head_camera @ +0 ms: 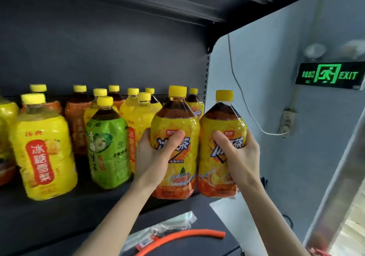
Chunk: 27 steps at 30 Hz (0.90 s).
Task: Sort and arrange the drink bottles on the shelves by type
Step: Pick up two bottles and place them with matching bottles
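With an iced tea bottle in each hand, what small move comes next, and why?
Probably set both down together at the shelf's right end. The left hand and right hand each grip a matching yellow-labelled dark tea bottle, beside a similar one behind.

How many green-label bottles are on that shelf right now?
1: the green-label bottle stands in the front row, left of the iced tea bottle in the left hand. Others may hide behind the front row.

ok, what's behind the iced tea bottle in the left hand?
Behind the iced tea bottle in the left hand, one more yellow-capped bottle shows its cap and shoulder. Its lower body and anything further back are covered.
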### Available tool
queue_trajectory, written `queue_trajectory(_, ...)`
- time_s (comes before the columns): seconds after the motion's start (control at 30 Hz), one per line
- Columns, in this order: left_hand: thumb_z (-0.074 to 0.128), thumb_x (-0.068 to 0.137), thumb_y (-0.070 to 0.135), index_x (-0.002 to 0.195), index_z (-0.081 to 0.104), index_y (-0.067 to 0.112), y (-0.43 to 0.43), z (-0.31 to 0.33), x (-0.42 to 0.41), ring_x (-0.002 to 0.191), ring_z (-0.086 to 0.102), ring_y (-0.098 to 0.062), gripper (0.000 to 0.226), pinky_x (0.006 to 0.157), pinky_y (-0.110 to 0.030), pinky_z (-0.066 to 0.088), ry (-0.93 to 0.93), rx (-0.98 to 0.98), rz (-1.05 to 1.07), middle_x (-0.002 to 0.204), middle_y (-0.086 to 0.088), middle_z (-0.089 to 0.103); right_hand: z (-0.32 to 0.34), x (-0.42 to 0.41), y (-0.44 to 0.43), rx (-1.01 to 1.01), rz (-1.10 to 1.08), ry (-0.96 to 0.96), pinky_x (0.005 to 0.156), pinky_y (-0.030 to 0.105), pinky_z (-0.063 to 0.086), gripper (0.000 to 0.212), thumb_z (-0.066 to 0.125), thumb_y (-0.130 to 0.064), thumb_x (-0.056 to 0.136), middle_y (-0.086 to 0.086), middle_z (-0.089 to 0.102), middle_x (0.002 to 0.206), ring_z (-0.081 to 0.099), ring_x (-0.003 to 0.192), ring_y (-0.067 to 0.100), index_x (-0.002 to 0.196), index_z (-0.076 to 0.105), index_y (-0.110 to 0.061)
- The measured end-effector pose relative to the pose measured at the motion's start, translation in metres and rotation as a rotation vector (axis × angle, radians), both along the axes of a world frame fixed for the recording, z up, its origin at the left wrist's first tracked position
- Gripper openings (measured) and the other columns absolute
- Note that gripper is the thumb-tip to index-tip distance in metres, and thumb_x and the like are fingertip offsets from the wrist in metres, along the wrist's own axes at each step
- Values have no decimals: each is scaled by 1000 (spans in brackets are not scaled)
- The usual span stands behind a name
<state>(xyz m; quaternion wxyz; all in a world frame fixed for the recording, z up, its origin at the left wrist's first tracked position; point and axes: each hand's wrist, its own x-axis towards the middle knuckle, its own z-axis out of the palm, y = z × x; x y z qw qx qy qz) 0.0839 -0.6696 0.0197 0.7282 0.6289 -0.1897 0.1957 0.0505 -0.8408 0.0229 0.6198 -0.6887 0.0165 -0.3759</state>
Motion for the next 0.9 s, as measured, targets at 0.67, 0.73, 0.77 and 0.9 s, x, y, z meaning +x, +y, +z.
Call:
queue_trajectory(0.67,60,59,68,100,55,40,-118,-30,80,85,63,10,50,66,-6,49,49,58,530,92,22,65,-27,176,-120,-75,514,62,64,21,56,48,80,-35,72,-6,71,95,70,79,2,110,56,-20)
queue_trajectory(0.73,59,58,67,99,55,41,-116,-32,88,87,63,9,49,68,-7,50,43,62,529,92,24,65,-30,189,-119,-77,515,66,61,15,54,40,76,-29,78,-9,68,94,69,77,-2,109,52,-22)
queue_trajectory(0.77,59,59,66,100,55,40,-117,-32,92,87,62,10,49,69,-7,50,31,65,528,92,24,65,-32,195,-119,-88,511,71,61,14,53,40,75,-29,80,-9,67,95,68,78,-2,110,50,-22)
queue_trajectory(0.9,58,60,64,101,52,41,-118,-33,103,85,61,14,47,66,-5,48,20,69,523,94,25,62,-34,215,-115,-121,518,80,60,10,52,42,73,-26,83,-12,62,95,64,77,-6,113,44,-19)
